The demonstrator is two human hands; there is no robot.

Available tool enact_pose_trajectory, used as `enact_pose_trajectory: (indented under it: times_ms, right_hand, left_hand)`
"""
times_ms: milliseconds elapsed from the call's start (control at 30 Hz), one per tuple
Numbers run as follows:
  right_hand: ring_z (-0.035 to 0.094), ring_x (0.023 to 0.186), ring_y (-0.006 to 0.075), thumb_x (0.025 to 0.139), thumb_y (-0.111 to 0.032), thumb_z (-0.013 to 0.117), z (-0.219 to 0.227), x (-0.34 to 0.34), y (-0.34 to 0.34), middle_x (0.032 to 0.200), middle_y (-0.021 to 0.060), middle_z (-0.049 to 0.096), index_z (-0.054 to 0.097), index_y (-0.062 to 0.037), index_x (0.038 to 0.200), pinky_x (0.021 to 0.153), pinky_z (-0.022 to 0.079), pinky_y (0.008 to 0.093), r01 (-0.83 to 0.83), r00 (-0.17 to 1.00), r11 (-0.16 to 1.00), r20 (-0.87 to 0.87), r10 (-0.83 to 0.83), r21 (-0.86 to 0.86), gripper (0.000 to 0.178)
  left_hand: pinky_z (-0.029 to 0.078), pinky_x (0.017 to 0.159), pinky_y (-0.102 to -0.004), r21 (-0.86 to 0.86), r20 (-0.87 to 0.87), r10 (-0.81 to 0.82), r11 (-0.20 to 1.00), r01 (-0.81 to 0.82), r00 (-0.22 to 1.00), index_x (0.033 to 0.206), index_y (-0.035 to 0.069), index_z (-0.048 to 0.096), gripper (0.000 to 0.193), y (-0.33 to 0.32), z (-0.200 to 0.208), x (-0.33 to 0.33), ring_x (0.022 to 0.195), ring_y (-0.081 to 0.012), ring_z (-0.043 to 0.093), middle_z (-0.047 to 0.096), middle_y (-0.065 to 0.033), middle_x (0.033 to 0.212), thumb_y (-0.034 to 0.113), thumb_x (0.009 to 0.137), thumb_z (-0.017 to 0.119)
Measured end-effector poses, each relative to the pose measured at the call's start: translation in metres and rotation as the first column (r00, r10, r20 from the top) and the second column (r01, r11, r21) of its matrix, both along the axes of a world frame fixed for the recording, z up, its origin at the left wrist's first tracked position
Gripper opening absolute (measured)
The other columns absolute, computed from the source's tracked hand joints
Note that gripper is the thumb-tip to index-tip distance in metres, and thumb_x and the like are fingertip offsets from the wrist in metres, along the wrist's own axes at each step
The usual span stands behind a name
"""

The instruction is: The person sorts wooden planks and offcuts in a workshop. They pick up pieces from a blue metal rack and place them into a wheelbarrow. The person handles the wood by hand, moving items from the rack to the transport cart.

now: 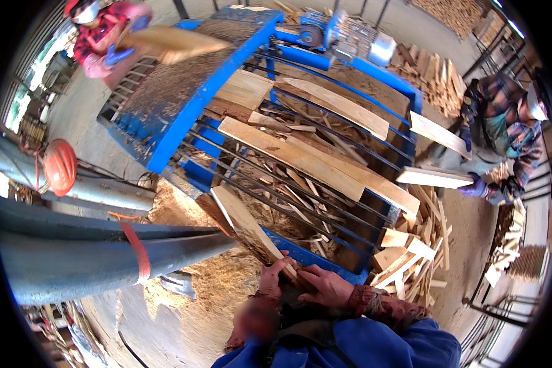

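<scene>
At the near side of the blue machine, a long bark-edged board (249,229) slants away from me and to the left. Its far end lies beside the blue frame. My left hand (275,277) is closed round the near end, on the left side. Just right of it, my right hand (326,286) grips the same end, fingers bent over the wood. Beyond, another long board (294,158) rests across the dark rods (288,203) of the machine. A further pale board (334,103) lies behind it.
A big grey pipe (73,257) with an orange band (135,251) runs in at left, near an orange helmet (60,168). Offcuts (405,260) are heaped at right. A co-worker (512,129) there holds two boards; another (107,37) at far left carries one.
</scene>
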State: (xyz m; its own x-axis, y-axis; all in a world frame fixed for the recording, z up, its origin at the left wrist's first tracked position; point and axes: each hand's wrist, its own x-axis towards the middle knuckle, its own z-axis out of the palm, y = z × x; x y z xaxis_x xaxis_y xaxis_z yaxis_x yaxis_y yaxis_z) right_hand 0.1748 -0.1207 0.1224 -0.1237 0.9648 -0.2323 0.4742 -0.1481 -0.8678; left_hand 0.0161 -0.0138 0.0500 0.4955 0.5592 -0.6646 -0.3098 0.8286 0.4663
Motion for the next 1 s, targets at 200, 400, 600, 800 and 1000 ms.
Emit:
enact_pose_trajectory:
  times_ms: [200, 400, 600, 800, 1000]
  right_hand:
    - [0.066, 0.089, 0.0366, 0.081, -0.021, 0.076, 0.002, 0.042, 0.01, 0.103, 0.0168, 0.064, 0.063, -0.0011, 0.114, 0.076, 0.056, 0.0396, 0.239, 0.967, 0.956, 0.051, -0.251, 0.169, 0.041]
    - [0.068, 0.082, 0.0274, 0.08, -0.012, 0.076, 0.005, 0.067, 0.017, 0.096, 0.0148, 0.064, 0.065, 0.0, 0.109, 0.069, 0.055, 0.0338, 0.366, 0.926, 0.916, 0.038, -0.377, 0.162, 0.033]
    - [0.066, 0.078, 0.0279, 0.084, -0.01, 0.072, 0.005, 0.081, 0.042, 0.09, 0.0144, 0.063, 0.065, -0.0001, 0.108, 0.069, 0.053, 0.0341, 0.391, 0.912, 0.891, 0.035, -0.41, 0.232, 0.027]
    - [0.065, 0.076, 0.0189, 0.087, -0.007, 0.069, -0.007, 0.108, 0.069, 0.087, 0.0107, 0.064, 0.065, 0.0019, 0.104, 0.067, 0.053, 0.0289, 0.575, 0.81, 0.768, -0.067, -0.583, 0.282, 0.02]
    - [0.065, 0.072, 0.0191, 0.084, -0.006, 0.07, 0.002, 0.098, 0.047, 0.087, 0.0111, 0.064, 0.065, 0.0016, 0.104, 0.067, 0.053, 0.0289, 0.426, 0.89, 0.873, 0.066, -0.452, 0.236, 0.022]
  left_hand:
    - [0.055, 0.07, -0.0404, -0.052, -0.04, 0.013, 0.999, -0.015, 0.999, 0.11, 0.001, 0.054, 0.029, 0.0, 0.004, 0.0, 0.073, -0.0242, 0.063, 0.062, -0.0117, 0.08, 0.006, 0.084, 0.065]
    - [0.053, 0.074, -0.043, -0.02, -0.055, -0.028, 0.999, 0.027, 0.998, 0.111, -0.001, 0.052, 0.029, 0.005, 0.007, 0.0, 0.074, -0.0238, 0.059, 0.058, -0.0103, 0.08, 0.005, 0.084, 0.063]
    - [0.049, 0.076, -0.0404, -0.046, 0.069, -0.019, 0.999, 0.022, 0.997, 0.114, 0.0, 0.054, 0.034, 0.005, 0.005, -0.006, 0.077, -0.0219, 0.055, 0.055, -0.008, 0.083, 0.01, 0.083, 0.065]
    - [0.045, 0.079, -0.0374, 0.078, 0.337, -0.076, 0.996, 0.053, 0.938, 0.118, 0.006, 0.055, 0.048, 0.005, 0.005, -0.018, 0.081, -0.0195, 0.052, 0.049, -0.0039, 0.086, 0.025, 0.078, 0.073]
    - [0.048, 0.077, -0.0412, 0.004, 0.236, -0.03, 1.0, 0.03, 0.971, 0.117, 0.002, 0.053, 0.045, 0.012, 0.01, -0.016, 0.08, -0.0223, 0.056, 0.055, -0.0079, 0.084, 0.016, 0.078, 0.072]
